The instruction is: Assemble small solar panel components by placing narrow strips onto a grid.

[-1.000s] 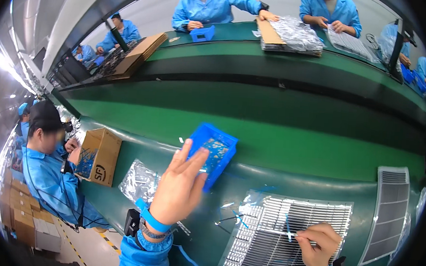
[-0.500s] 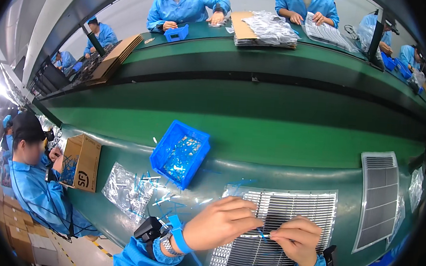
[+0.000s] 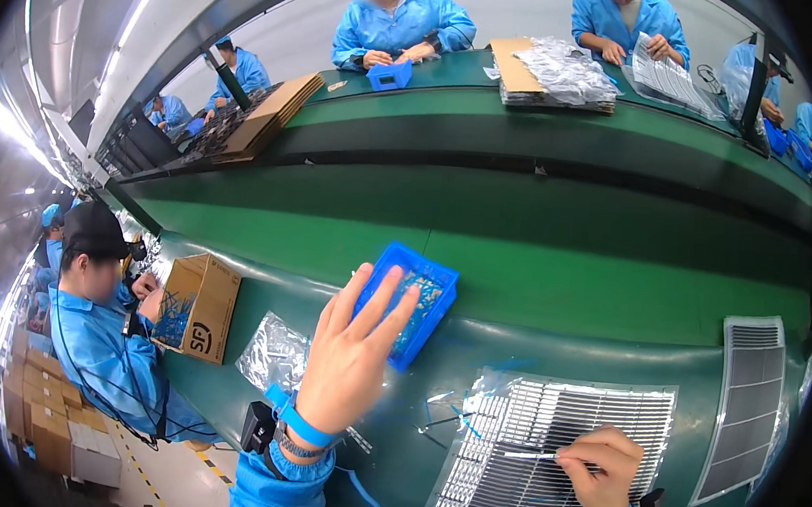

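A left hand (image 3: 347,362) is hanging over a blue bin (image 3: 436,317) at centre frame while a right hand (image 3: 605,470) is pinching a thin pale strip (image 3: 528,455) at lower right.
The left fingers are extending nearly straight, slightly spread; the palm side is facing away, so whether they are holding anything cannot be told. The right thumb and fingertips are closing on the strip's right end, and the strip is lying across a striped sheet (image 3: 493,495). A clear plastic bag (image 3: 270,350) is resting left of the left hand.
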Tool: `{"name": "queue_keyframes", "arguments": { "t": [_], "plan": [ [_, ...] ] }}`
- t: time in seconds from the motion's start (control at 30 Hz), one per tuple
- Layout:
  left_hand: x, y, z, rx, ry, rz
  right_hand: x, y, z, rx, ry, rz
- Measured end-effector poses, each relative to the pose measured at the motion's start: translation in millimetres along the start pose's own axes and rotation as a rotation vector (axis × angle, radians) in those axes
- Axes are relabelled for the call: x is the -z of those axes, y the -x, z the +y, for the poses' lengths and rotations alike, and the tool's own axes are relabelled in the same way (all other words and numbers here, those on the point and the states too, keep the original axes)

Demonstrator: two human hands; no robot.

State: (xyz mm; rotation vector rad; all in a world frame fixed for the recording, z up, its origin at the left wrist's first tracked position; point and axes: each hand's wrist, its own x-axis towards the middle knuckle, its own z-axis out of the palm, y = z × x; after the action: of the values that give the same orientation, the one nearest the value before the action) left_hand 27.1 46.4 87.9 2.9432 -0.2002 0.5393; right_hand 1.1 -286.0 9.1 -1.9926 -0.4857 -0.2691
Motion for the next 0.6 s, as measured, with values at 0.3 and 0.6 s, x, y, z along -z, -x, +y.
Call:
{"name": "queue_keyframes", "arguments": {
  "t": [0.3,0.6],
  "plan": [
    [-25,12,14,-0.136,0.53,0.185,-5,-9,-5,-0.213,0.017,-0.076],
    [-75,50,33,-0.507,0.732,-0.169,-18,6,-4,-0.291,0.102,-0.182]
  ]
}}
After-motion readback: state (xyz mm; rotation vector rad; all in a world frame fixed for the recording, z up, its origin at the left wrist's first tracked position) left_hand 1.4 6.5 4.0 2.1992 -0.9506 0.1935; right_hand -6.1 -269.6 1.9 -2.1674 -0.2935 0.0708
